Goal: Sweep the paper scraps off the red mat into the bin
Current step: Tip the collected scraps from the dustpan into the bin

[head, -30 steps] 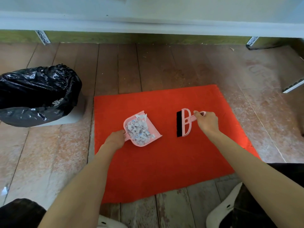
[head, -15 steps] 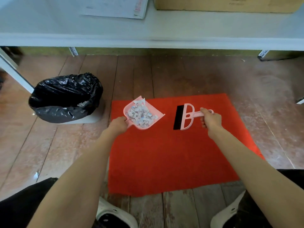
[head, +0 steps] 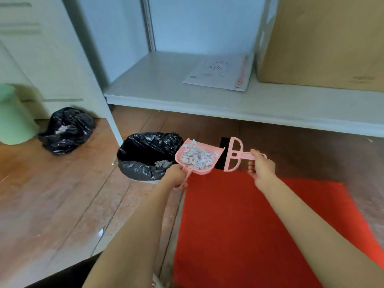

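My left hand (head: 175,176) grips the handle of a pink dustpan (head: 188,166), lifted off the floor and heaped with white paper scraps (head: 196,157). The pan hangs just right of the bin (head: 145,155), which is lined with a black bag and holds a few scraps inside. My right hand (head: 262,169) holds the handle of a pink brush (head: 233,155) with black bristles, right beside the pan's open edge. The red mat (head: 259,229) lies below both hands, and no scraps show on the part of it in view.
A white shelf (head: 228,102) juts out above the floor behind the bin, carrying a paper sheet (head: 220,72) and a cardboard box (head: 324,42). A tied black bag (head: 66,129) and a green container (head: 12,115) stand at the left on the wooden floor.
Both hands rose off the mat and moved left toward the bin, carrying the loaded dustpan and the brush. The view tilted up, showing the shelf.
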